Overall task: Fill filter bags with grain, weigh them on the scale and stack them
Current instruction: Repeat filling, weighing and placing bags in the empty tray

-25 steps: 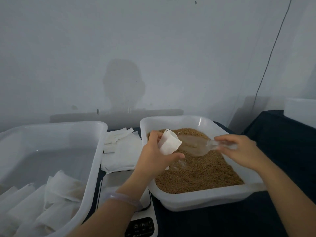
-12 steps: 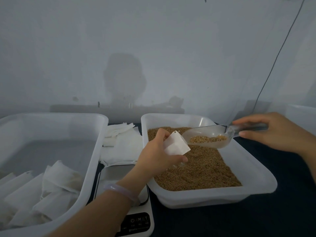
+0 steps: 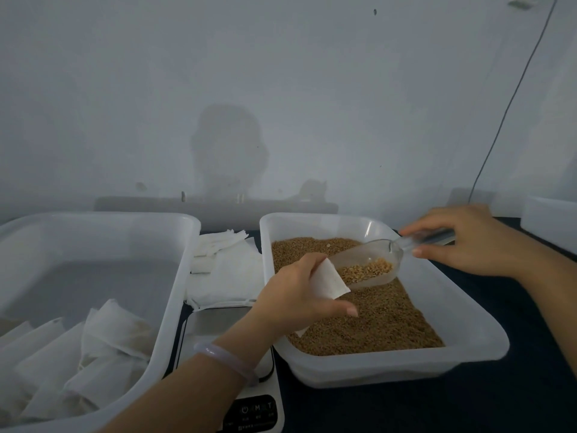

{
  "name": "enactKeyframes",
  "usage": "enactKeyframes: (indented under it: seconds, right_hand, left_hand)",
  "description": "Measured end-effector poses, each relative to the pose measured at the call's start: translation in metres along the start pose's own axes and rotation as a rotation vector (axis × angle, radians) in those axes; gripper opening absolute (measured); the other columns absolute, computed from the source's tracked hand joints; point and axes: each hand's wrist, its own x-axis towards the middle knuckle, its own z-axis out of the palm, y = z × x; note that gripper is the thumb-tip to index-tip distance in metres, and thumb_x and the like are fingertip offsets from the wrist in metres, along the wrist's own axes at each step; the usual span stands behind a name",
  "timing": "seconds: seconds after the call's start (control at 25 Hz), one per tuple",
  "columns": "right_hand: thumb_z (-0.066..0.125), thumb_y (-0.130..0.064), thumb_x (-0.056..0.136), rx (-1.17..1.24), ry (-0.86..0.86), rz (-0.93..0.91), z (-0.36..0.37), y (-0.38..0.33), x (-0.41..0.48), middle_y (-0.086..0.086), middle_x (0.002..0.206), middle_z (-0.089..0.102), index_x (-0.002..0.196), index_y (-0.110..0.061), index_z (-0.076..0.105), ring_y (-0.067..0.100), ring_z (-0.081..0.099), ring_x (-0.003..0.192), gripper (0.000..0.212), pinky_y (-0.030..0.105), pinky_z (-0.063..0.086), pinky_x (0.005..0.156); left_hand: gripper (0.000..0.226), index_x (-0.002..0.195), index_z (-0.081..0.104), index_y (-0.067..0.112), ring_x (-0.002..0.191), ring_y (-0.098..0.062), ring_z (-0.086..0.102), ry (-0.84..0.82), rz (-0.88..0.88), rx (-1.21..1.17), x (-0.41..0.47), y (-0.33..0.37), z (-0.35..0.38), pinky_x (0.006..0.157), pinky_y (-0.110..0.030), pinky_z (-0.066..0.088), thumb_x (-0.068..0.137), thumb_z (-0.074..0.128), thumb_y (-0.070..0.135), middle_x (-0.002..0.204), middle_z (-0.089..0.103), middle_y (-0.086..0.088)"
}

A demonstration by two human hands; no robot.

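Observation:
My left hand [image 3: 296,300] grips a white filter bag [image 3: 329,281] above the grain tub [image 3: 468,332], which holds brown grain [image 3: 377,323]. My right hand [image 3: 468,242] holds the handle of a clear plastic scoop [image 3: 371,260]. The scoop carries a small heap of grain and its mouth touches the bag's upper edge. A white scale [image 3: 218,326] sits between the tubs, partly hidden under my left forearm. Several filled bags [image 3: 103,335] lie in the left tub [image 3: 178,276].
A pile of flat white filter bags [image 3: 224,270] lies behind the scale. A dark cloth [image 3: 505,307] covers the table. A white box [image 3: 549,223] stands at the far right, and a cable [image 3: 505,120] hangs down the wall.
My right hand lifted the scoop out of the grain with a small load, drew it right, then brought its mouth down to the bag. My left hand kept holding the bag.

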Motion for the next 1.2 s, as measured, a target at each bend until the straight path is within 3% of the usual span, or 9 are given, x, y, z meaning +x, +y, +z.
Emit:
enactKeyframes:
  seconds: [0.2, 0.36, 0.48, 0.64, 1.04, 1.2]
  right_hand:
    - [0.066, -0.037, 0.083, -0.172, 0.022, -0.048, -0.001, -0.007, 0.006, -0.022, 0.100, 0.058, 0.102, -0.051, 0.056, 0.005, 0.050, 0.101, 0.025, 0.030, 0.011, 0.106]
    - [0.065, -0.039, 0.084, -0.305, 0.044, -0.068, -0.001, -0.012, 0.015, -0.021, 0.100, 0.055, 0.110, -0.046, 0.061, 0.002, 0.042, 0.098, 0.026, 0.030, 0.001, 0.108]
    - [0.062, -0.040, 0.085, -0.394, 0.075, -0.115, 0.002, -0.018, 0.020, -0.019, 0.105, 0.058, 0.113, -0.045, 0.061, 0.004, 0.042, 0.104, 0.028, 0.028, -0.004, 0.107]
    - [0.060, -0.041, 0.086, -0.437, 0.053, -0.130, 0.003, -0.020, 0.021, -0.019, 0.109, 0.058, 0.116, -0.046, 0.059, 0.005, 0.042, 0.110, 0.030, 0.028, -0.006, 0.107]
    - [0.062, -0.041, 0.084, -0.476, 0.136, -0.182, 0.001, -0.024, 0.017, -0.017, 0.108, 0.060, 0.115, -0.044, 0.062, 0.008, 0.045, 0.110, 0.031, 0.031, -0.005, 0.108]
    - [0.067, -0.037, 0.082, -0.432, 0.177, -0.177, -0.002, -0.025, 0.016, -0.015, 0.105, 0.061, 0.112, -0.041, 0.065, 0.012, 0.047, 0.109, 0.030, 0.032, -0.003, 0.108]
  left_hand:
    - [0.081, 0.129, 0.044, 0.029, 0.097, -0.009, 0.056, 0.049, -0.030, 0.002, 0.001, -0.001, 0.001, 0.077, -0.022, 0.051, 0.062, 0.073, 0.064, 0.108, 0.054, 0.015]
    - [0.078, 0.125, 0.044, 0.028, 0.095, -0.006, 0.055, 0.055, -0.034, 0.056, 0.002, -0.002, 0.002, 0.076, -0.023, 0.051, 0.063, 0.072, 0.065, 0.107, 0.056, 0.015]
    - [0.074, 0.122, 0.044, 0.027, 0.081, -0.002, 0.053, 0.062, -0.038, 0.150, 0.003, -0.002, 0.003, 0.064, -0.016, 0.043, 0.066, 0.068, 0.068, 0.091, 0.051, 0.019]
    - [0.070, 0.116, 0.046, 0.025, 0.069, 0.004, 0.046, 0.043, -0.036, 0.218, 0.003, -0.002, 0.003, 0.053, -0.012, 0.034, 0.067, 0.063, 0.072, 0.079, 0.045, 0.022]
    - [0.069, 0.116, 0.043, 0.023, 0.074, -0.002, 0.050, 0.032, -0.045, 0.177, 0.003, 0.000, 0.002, 0.056, -0.016, 0.038, 0.070, 0.063, 0.070, 0.083, 0.047, 0.019]
    - [0.073, 0.122, 0.041, 0.023, 0.081, -0.005, 0.055, 0.071, -0.049, 0.089, 0.003, -0.001, 0.002, 0.059, -0.015, 0.042, 0.070, 0.066, 0.067, 0.094, 0.051, 0.014]
